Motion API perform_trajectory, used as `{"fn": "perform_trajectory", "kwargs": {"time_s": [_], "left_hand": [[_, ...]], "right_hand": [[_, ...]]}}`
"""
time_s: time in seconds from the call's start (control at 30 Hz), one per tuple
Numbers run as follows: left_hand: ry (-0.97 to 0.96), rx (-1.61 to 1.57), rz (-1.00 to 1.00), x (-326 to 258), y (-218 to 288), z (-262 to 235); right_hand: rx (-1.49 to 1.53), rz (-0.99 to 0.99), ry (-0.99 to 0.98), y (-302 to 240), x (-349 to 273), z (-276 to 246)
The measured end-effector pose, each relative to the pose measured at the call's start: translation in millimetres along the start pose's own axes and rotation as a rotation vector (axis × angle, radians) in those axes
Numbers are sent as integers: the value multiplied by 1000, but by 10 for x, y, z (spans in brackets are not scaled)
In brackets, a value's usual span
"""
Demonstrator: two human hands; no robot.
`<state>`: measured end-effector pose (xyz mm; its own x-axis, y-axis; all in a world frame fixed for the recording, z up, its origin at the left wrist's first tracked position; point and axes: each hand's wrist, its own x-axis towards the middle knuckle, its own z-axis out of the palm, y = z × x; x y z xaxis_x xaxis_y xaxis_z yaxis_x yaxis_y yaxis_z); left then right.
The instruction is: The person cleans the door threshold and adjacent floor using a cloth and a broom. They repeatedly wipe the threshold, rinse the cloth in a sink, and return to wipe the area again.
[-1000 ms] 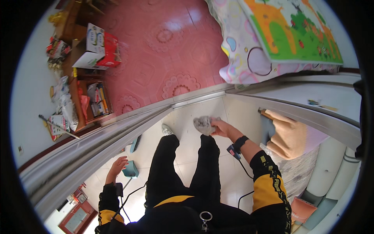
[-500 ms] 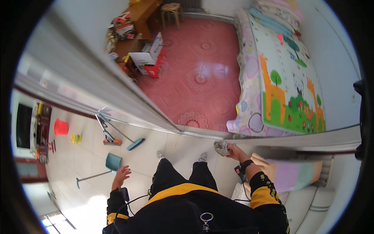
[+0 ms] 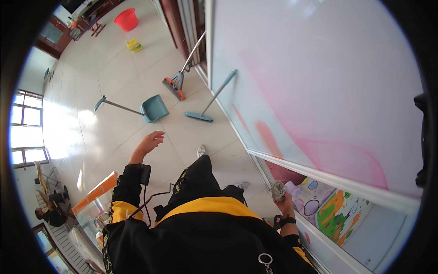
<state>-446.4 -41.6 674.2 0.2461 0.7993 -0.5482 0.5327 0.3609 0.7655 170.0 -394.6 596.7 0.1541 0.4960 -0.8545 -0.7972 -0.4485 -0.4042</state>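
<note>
**Head view: cloth held at the lower glass frame**

Head camera shows the right hand (image 3: 286, 206) clamped on a crumpled grey cloth (image 3: 278, 190). The cloth sits at the lower white frame (image 3: 346, 185) of a large glass panel (image 3: 319, 82), just beside the frame's bottom rail. A dark wrist device (image 3: 284, 221) is strapped below this hand.

The left hand (image 3: 150, 141) is raised clear of the body, fingers spread apart and holding nothing. It hangs above the pale tiled floor (image 3: 114, 73), well apart from the cloth.

Both sleeves are black with yellow bands. A black cable (image 3: 153, 197) runs from a small black box (image 3: 145, 174) on the left forearm toward the torso.

Behind the glass, low down, a colourful play mat (image 3: 337, 214) shows.

On the floor, farther out:
- a teal dustpan (image 3: 154, 108) with a long handle;
- a teal broom (image 3: 199, 116) leaning against the panel;
- an orange-and-grey mop (image 3: 175, 84) leaning near the door frame;
- a red bucket (image 3: 126, 19) and a yellow item (image 3: 133, 44) near it.

Windows (image 3: 23, 130) lie at the far left.
</note>
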Motion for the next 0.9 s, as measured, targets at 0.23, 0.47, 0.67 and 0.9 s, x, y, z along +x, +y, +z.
{"fn": "perform_trajectory", "kwargs": {"time_s": [0.23,0.47,0.67,0.9], "left_hand": [[150,44,-101,-7,-443,-1153],[213,99,-150,-49,-678,-1734],[648,476,148,159,-886,-2447],[601,772,-277,783,-1169,-3876]], "right_hand": [[-139,132,100,65,72,1170],[-254,283,82,41,555,1840],[-397,334,24,-106,881,2744],[-439,442,50,76,1212,3681]]}}
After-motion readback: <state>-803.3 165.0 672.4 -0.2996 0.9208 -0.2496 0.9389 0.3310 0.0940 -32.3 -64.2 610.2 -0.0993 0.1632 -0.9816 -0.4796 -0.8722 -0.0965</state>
